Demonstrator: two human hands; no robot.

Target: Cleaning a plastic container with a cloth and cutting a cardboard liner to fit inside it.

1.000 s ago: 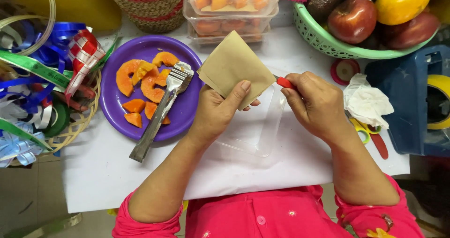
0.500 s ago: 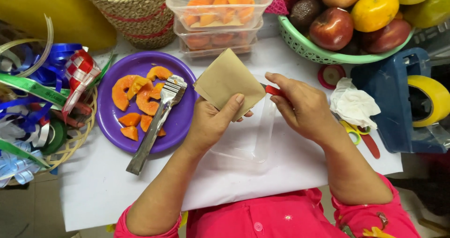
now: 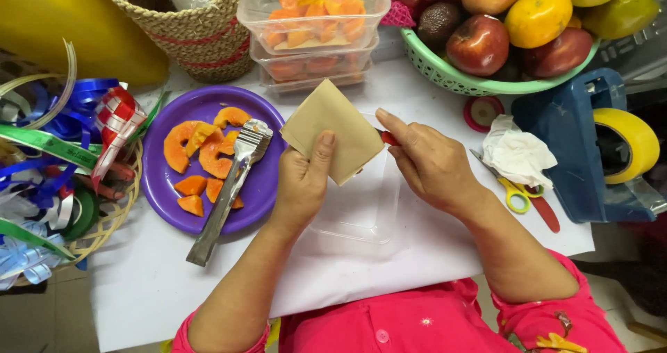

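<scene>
Left hand (image 3: 302, 183): grip pinching brown paper (image 3: 333, 130), raised above clear tray (image 3: 358, 210) on worktop (image 3: 139, 283). Right hand (image 3: 431, 162): closed on red-handled tool (image 3: 388, 137), its tip hidden behind paper. Risk: tool may slip toward thumb, or tear paper.

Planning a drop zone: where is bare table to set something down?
Free: the white table strip below the purple plate of orange fruit slices, left of the left hand; a smaller patch between the right hand and the crumpled white tissue. Crowded: ribbon basket at left, stacked clear fruit boxes and green fruit basket at the back.
</scene>
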